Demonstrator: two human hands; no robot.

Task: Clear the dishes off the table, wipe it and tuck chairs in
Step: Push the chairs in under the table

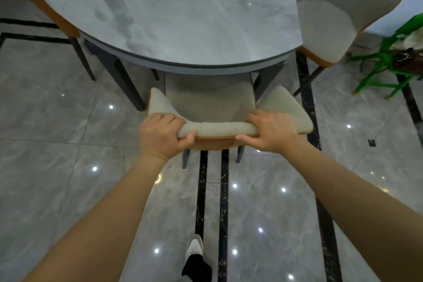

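— Hands?
— Left hand [161, 136] and right hand [270, 130] each curled over the top rail of the chair backrest [217, 128], thumbs behind; equally near.

— Bearing?
— Dining chair [210, 98] lies straight ahead; rail runs crosswise; seat front already under the near edge of the marble table [183, 18]; judged a forward push.

— Surroundings?
— Table top bare; grey tiled floor [57, 110]; second chair [327, 23] at the right edge.

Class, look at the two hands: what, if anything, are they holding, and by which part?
Both the left hand and right hand grip the beige chair by the top edge of its backrest.
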